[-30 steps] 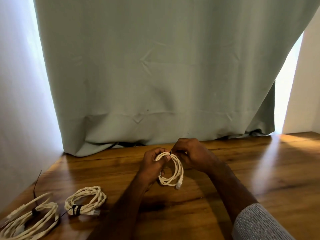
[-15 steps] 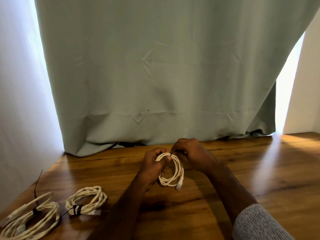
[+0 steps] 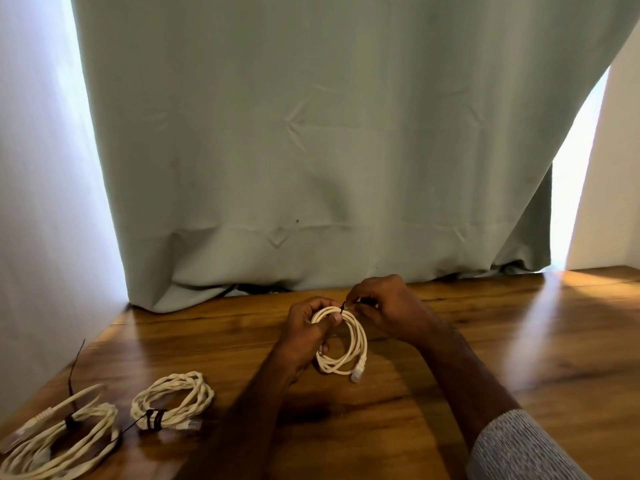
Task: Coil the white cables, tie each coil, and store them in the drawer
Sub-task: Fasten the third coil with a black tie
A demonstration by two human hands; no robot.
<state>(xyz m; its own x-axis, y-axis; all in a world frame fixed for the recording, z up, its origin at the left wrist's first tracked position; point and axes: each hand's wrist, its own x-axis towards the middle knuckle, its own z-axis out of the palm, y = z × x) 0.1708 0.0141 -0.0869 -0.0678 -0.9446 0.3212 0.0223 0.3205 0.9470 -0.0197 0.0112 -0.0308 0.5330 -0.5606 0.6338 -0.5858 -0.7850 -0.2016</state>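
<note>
Just in front of the curtain (image 3: 311,150): white coil (image 3: 349,341) gripped upright by left hand (image 3: 304,332) to keep loops together; black tie (image 3: 343,305) pinched at its top by right hand (image 3: 384,306) for cinching.

We took this for a room in a home. A polished wooden table (image 3: 519,358) with warm grain filled the view from three to nine o'clock. At twelve o'clock a long grey-green curtain (image 3: 311,150) hung down onto the tabletop, daylight leaking past both its edges. Plain white walls (image 3: 38,202) stood at nine and two o'clock.
</note>
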